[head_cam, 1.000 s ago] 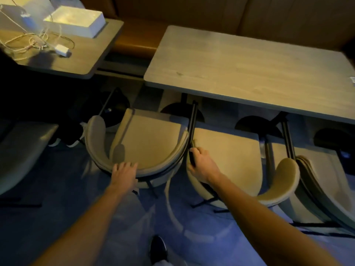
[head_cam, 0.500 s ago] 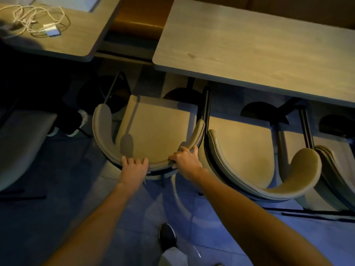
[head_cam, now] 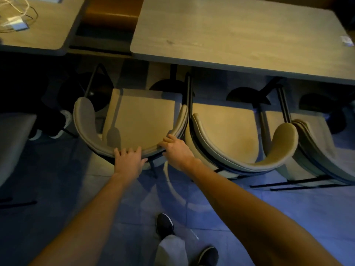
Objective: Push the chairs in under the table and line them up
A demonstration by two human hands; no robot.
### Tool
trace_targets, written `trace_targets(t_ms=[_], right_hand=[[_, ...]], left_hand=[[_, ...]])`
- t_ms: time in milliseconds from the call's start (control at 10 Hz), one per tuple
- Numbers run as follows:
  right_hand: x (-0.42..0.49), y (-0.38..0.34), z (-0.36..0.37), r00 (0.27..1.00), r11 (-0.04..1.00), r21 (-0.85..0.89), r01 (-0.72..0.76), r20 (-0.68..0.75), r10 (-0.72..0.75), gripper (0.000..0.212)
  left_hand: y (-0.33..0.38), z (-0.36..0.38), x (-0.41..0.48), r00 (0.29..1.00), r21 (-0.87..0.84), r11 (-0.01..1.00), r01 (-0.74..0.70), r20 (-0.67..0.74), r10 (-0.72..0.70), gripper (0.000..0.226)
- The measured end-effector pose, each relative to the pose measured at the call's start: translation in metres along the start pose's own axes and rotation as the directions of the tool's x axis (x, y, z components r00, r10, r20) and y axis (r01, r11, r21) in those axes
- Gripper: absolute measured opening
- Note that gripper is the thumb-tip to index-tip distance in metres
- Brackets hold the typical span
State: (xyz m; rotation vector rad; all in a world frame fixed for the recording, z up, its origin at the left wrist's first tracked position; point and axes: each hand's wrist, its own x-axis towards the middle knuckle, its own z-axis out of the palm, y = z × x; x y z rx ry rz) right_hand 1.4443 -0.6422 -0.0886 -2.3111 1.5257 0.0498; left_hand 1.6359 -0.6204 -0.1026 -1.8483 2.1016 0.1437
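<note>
Three beige curved-back chairs stand along the near edge of a grey wooden table [head_cam: 240,33]. The left chair [head_cam: 142,120] has its seat mostly outside the table edge. My left hand [head_cam: 129,160] rests on the middle of its backrest, fingers over the top rim. My right hand [head_cam: 177,151] grips the same backrest further right, where it nearly touches the middle chair [head_cam: 230,135]. The right chair [head_cam: 322,150] is partly cut off by the frame edge. All seat fronts sit close to the table's edge.
A second table [head_cam: 38,33] at the far left carries a white cable and charger [head_cam: 17,24]. Another person's shoes [head_cam: 57,123] show beneath it. A grey chair [head_cam: 13,143] stands at the left edge. My own shoes [head_cam: 165,223] are on the tiled floor.
My right hand left the middle chair's backrest and took hold of the left chair's backrest. The left chair has shifted forward toward the table and closer to the middle chair.
</note>
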Motion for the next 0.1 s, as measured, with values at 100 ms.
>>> trace_targets(t_ms=[100], right_hand=[[-0.0272, 0.0114, -0.0065, 0.996, 0.992, 0.098, -0.081, -0.025, 0.084, 0.043]], left_hand=[[0.0303, -0.0057, -0.0118, 0.996, -0.214, 0.977, -0.022, -0.091, 0.003, 0.045]])
